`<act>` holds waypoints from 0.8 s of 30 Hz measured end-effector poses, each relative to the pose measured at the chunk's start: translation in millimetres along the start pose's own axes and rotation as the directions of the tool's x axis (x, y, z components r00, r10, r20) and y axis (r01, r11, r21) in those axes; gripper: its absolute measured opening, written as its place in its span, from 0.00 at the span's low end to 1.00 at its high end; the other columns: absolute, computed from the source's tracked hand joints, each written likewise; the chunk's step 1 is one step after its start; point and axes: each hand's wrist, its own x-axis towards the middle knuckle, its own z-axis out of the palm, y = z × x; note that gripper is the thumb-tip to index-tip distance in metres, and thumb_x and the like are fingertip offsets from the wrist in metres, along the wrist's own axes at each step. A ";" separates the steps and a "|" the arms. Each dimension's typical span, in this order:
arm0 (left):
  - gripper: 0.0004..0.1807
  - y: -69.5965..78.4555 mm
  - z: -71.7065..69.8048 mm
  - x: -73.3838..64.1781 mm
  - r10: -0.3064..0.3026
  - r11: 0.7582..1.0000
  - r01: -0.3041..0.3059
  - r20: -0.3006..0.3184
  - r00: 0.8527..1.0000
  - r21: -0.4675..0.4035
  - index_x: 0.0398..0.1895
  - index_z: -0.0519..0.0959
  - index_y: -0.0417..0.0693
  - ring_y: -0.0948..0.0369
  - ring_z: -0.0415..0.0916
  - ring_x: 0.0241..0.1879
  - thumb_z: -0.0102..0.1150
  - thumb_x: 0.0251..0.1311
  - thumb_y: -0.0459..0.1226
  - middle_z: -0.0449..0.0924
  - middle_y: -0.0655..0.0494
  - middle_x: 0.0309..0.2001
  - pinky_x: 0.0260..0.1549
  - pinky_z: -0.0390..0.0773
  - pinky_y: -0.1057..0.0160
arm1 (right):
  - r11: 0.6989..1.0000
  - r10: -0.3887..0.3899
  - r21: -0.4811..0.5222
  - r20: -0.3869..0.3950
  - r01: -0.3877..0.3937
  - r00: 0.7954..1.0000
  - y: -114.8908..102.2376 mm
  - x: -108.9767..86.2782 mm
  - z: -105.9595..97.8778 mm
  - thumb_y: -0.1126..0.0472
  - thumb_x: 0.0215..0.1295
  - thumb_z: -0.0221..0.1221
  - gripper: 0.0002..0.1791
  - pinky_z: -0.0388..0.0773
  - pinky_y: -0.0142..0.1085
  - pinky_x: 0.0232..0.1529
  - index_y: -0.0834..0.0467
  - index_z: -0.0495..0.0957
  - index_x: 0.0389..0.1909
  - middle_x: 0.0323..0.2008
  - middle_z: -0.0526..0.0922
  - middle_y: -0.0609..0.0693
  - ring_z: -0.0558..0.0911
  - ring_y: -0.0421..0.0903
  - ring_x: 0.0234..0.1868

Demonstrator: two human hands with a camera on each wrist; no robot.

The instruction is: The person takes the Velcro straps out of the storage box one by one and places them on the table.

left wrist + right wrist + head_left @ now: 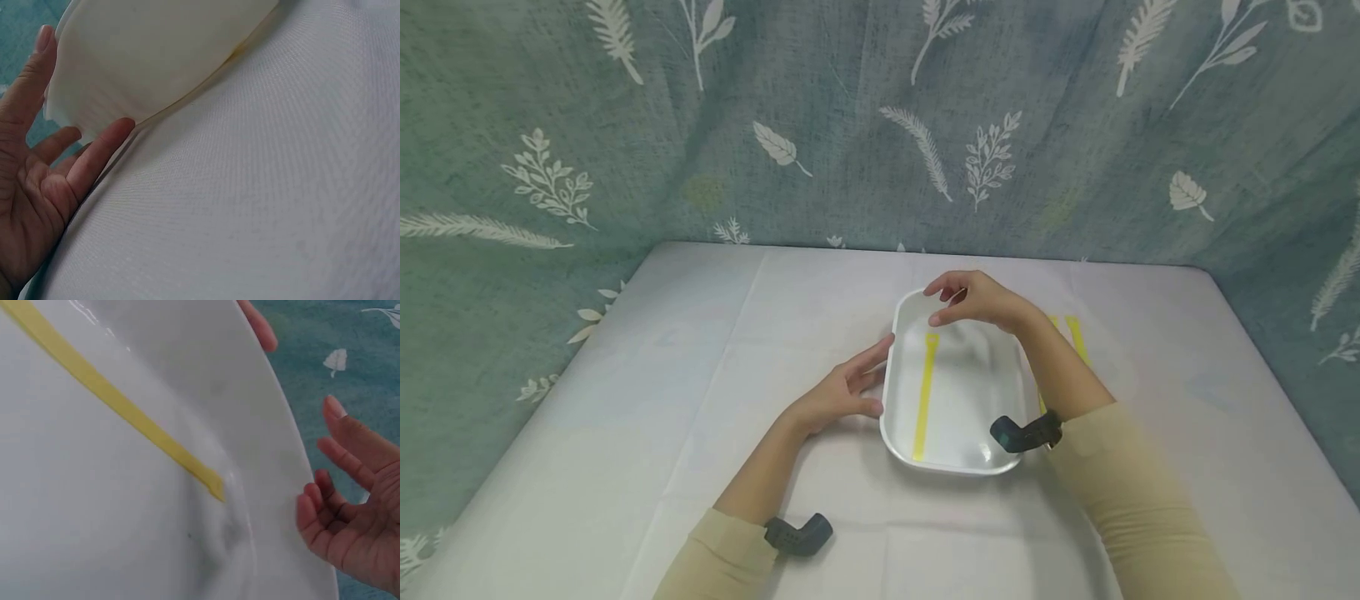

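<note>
A white rectangular tray [973, 392] with rounded corners stands in the middle of the head view. Inside it, toward the left, lies a flat yellow strip [925, 400] with a wider far end. My left hand [842, 396] touches the tray's left side, fingers spread and thumb apart; the left wrist view shows the fingertips against the tray's outer wall [156, 56]. Over the tray's far edge hovers my right hand [981, 300], its fingers loosely bent and thumb apart. Nothing shows between them. In the right wrist view the strip's wide end [212, 481] lies near the tray wall.
More yellow strips [1078, 337] lie to the right of the tray, partly hidden by the right forearm. A white cloth [700, 450] covers the table. Behind its far edge hangs a green-blue curtain [842, 108] with white leaf prints. Each wrist wears a dark camera [799, 535].
</note>
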 end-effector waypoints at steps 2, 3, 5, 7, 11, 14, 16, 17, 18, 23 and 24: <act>0.58 0.5 -0.2 0.7 0.011 1.000 -0.011 0.006 1.000 -0.002 0.75 0.49 0.61 0.52 0.50 0.72 0.75 0.41 0.47 0.44 0.62 0.75 0.63 0.64 0.55 | 1.000 0.025 -0.002 0.006 -0.025 1.000 1.2 1.8 3.0 0.60 0.53 0.69 0.30 0.73 0.35 0.44 0.62 0.73 0.58 0.50 0.70 0.62 0.70 0.51 0.49; 0.58 0.9 -0.3 0.9 0.015 1.000 -0.015 0.006 1.000 -0.004 0.75 0.49 0.62 0.52 0.50 0.72 0.75 0.40 0.47 0.44 0.62 0.75 0.63 0.65 0.56 | 0.999 0.041 0.002 0.012 -0.041 0.999 1.3 2.6 4.5 0.60 0.53 0.69 0.30 0.73 0.36 0.45 0.62 0.73 0.58 0.50 0.70 0.62 0.71 0.51 0.48; 0.59 1.5 -0.5 1.0 0.021 1.000 -0.021 0.001 1.000 -0.001 0.75 0.49 0.63 0.52 0.50 0.72 0.75 0.39 0.49 0.44 0.61 0.75 0.63 0.65 0.57 | 0.997 0.075 0.002 0.022 -0.075 0.997 1.0 3.9 7.7 0.60 0.53 0.69 0.31 0.75 0.36 0.44 0.61 0.72 0.58 0.49 0.70 0.60 0.72 0.51 0.46; 0.59 1.7 -0.5 0.9 0.023 1.000 -0.023 -0.003 1.000 -0.002 0.74 0.50 0.64 0.52 0.50 0.72 0.75 0.38 0.50 0.44 0.61 0.75 0.62 0.65 0.57 | 0.994 0.112 0.000 0.033 -0.112 0.993 0.9 4.8 10.8 0.59 0.52 0.69 0.31 0.77 0.36 0.43 0.60 0.72 0.58 0.47 0.71 0.58 0.73 0.50 0.42; 0.59 -0.1 0.1 0.9 0.015 1.000 -0.015 -0.004 1.000 -0.012 0.74 0.50 0.64 0.52 0.50 0.72 0.75 0.38 0.49 0.44 0.61 0.75 0.62 0.66 0.57 | 0.983 0.181 0.012 0.058 -0.182 0.982 6.6 5.7 17.4 0.59 0.49 0.71 0.31 0.79 0.35 0.39 0.59 0.73 0.56 0.41 0.71 0.53 0.76 0.46 0.35; 0.59 -1.1 1.1 0.9 0.004 1.000 -0.004 -0.003 1.000 -0.017 0.74 0.50 0.64 0.53 0.50 0.72 0.75 0.38 0.47 0.43 0.62 0.75 0.62 0.66 0.57 | 0.978 0.199 0.049 0.056 -0.201 0.978 15.5 5.7 22.4 0.62 0.48 0.72 0.31 0.80 0.34 0.35 0.60 0.73 0.54 0.38 0.71 0.52 0.76 0.44 0.29; 0.58 -1.2 1.6 1.1 0.001 1.000 -0.001 -0.004 1.000 -0.013 0.74 0.50 0.64 0.54 0.50 0.72 0.75 0.38 0.47 0.44 0.63 0.75 0.62 0.66 0.58 | 0.980 0.193 0.031 0.036 -0.195 0.980 21.9 6.3 25.6 0.63 0.47 0.72 0.30 0.79 0.32 0.32 0.62 0.73 0.52 0.35 0.72 0.52 0.76 0.43 0.26; 0.58 -1.3 1.8 1.5 0.004 1.000 -0.004 -0.001 1.000 -0.013 0.74 0.50 0.64 0.54 0.50 0.72 0.75 0.38 0.47 0.44 0.63 0.75 0.63 0.65 0.58 | 0.982 0.186 0.009 0.022 -0.187 0.982 24.8 6.9 27.1 0.64 0.46 0.73 0.30 0.78 0.31 0.31 0.62 0.73 0.51 0.35 0.72 0.52 0.75 0.43 0.25; 0.58 -1.0 2.0 1.7 0.009 1.000 -0.009 0.002 1.000 -0.013 0.74 0.50 0.64 0.53 0.50 0.72 0.75 0.39 0.47 0.44 0.63 0.75 0.63 0.65 0.58 | 0.984 0.178 -0.015 0.008 -0.178 0.984 27.5 7.6 28.4 0.64 0.46 0.73 0.29 0.77 0.31 0.30 0.63 0.73 0.51 0.34 0.72 0.52 0.75 0.42 0.25; 0.59 -2.0 1.0 1.8 0.024 1.000 -0.023 0.011 1.000 -0.016 0.74 0.49 0.63 0.52 0.50 0.72 0.75 0.37 0.49 0.43 0.61 0.75 0.63 0.65 0.57 | 0.982 0.148 -0.114 -0.031 -0.151 0.988 31.3 11.5 35.9 0.64 0.43 0.74 0.28 0.75 0.29 0.27 0.65 0.75 0.46 0.33 0.74 0.52 0.74 0.41 0.25; 0.59 -2.2 0.7 1.3 0.022 1.000 -0.022 0.009 1.000 -0.013 0.74 0.49 0.63 0.52 0.50 0.72 0.75 0.37 0.50 0.43 0.60 0.75 0.62 0.66 0.57 | 0.982 0.146 -0.118 -0.028 -0.149 0.989 31.0 12.0 37.2 0.64 0.43 0.74 0.28 0.74 0.28 0.27 0.65 0.75 0.45 0.32 0.74 0.52 0.73 0.41 0.25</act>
